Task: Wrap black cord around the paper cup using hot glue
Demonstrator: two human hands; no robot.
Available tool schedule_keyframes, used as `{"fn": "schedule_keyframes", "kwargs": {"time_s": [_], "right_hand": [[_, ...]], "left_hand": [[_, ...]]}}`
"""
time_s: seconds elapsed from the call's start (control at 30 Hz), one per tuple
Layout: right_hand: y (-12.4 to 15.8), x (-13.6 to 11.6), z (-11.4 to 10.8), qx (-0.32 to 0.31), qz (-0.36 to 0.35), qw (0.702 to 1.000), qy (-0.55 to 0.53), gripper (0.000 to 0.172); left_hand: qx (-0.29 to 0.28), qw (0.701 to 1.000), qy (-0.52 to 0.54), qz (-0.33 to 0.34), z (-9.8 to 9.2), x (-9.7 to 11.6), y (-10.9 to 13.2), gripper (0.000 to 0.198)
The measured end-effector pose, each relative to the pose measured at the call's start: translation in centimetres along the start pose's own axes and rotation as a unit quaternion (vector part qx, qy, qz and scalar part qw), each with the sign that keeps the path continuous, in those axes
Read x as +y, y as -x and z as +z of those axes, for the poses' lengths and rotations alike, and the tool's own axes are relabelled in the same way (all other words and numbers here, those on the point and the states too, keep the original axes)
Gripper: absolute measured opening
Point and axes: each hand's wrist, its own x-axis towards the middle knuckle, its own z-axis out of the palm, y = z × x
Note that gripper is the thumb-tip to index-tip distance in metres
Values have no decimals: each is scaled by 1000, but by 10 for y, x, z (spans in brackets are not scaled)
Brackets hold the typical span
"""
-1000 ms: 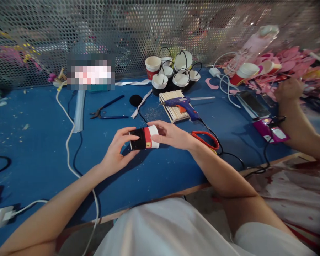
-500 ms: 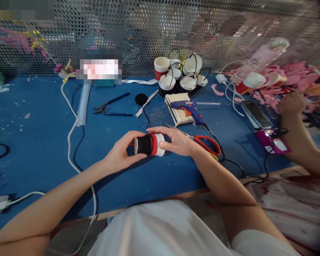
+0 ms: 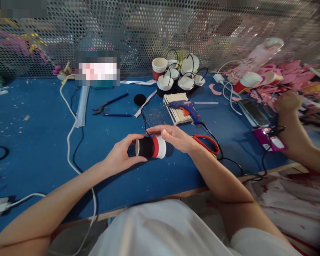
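A paper cup (image 3: 161, 147) lies on its side between my hands, with a red band and a white rim end toward the right. Black yarn (image 3: 145, 147) covers its narrower part in close turns. My left hand (image 3: 117, 153) is closed around that narrower end, thumb in front and fingers behind. My right hand (image 3: 179, 138) rests along the cup's far side with fingers stretched out and the thumb raised off it. Its fingertips are close to the yarn strand, which runs up to a black yarn ball (image 3: 140, 100). Whether they touch the strand, I cannot tell.
Behind lie pliers (image 3: 106, 108), a white ribbon (image 3: 146, 103) and a glue gun (image 3: 185, 106) on a stack of sticks. Several yarn-covered cups (image 3: 186, 83) stand near the mesh wall. Scissors (image 3: 206, 143) lie beside my right wrist. A co-worker's arm (image 3: 293, 124) is at the right.
My right thumb has lifted off the cup's white end and now sticks up. The cup has shifted very slightly and stays in my left hand. The view has tilted a little.
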Motion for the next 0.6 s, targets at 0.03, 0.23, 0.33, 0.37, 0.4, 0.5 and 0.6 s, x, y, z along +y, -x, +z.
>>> {"fn": "schedule_keyframes", "kwargs": {"time_s": [0.03,0.23,0.33,0.37,0.4,0.5,0.6], "right_hand": [[0,-1,0,-7,2,1000,10,52],[0,-4,-2,-51,-12,998,44,53],[-1,-2,-2,-37,-24,999,23,54],[-1,-3,-1,-30,-32,999,15,54],[-1,-3,-1,-24,-41,999,9,54],[-1,-8,-1,-18,-62,998,7,54],[-3,-12,1,-37,-67,997,13,55]], "left_hand": [[-1,1000,0,0,0,0,0,59],[-5,1000,-5,-9,-1,2,1,60],[-7,1000,1,-15,0,1,1,61],[-7,1000,6,-12,1,0,1,61],[-7,1000,10,-7,2,0,1,61],[-13,1000,17,17,3,-1,2,63],[-28,998,-12,51,2,2,3,64]]}}
